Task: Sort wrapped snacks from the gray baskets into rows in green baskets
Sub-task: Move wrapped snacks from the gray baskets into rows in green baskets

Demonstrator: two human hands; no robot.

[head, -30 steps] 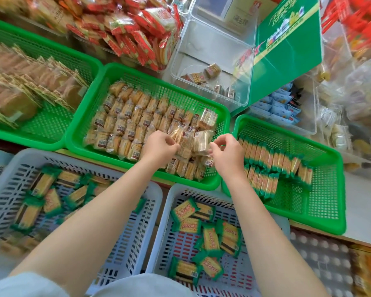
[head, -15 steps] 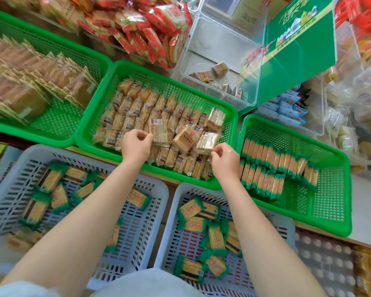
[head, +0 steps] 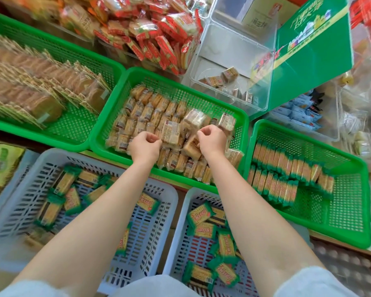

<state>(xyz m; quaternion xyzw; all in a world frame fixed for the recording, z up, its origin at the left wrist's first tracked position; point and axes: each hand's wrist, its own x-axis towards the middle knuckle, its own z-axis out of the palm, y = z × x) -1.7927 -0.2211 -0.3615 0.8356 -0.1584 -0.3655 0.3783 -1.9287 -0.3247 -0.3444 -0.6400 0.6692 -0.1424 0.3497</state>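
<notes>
Both hands work over the middle green basket point(head: 242, 133), which holds rows of clear-wrapped tan snacks point(head: 146, 112). My left hand point(head: 145, 146) is closed at the basket's front, pinching the edge of a clear-wrapped snack point(head: 169, 132). My right hand point(head: 212, 139) is closed on another loose clear-wrapped snack point(head: 192, 145) in a small heap lying on the rows. The right green basket point(head: 351, 202) holds two rows of green-wrapped snacks point(head: 283, 170). Two gray baskets, left point(head: 19, 213) and right point(head: 180, 232), hold loose green-wrapped snacks point(head: 199, 215).
A third green basket point(head: 77, 129) at the left holds rows of round brown cakes. Behind stand a pile of red-wrapped snacks point(head: 159, 33), a clear plastic bin point(head: 229, 54) and a green carton point(head: 313, 50). An egg tray point(head: 343, 269) sits at the bottom right.
Both hands have shifted within the middle green basket, left hand moving left then back toward the centre. The loose heap of clear-wrapped snacks has been rearranged; the camera also moved.
</notes>
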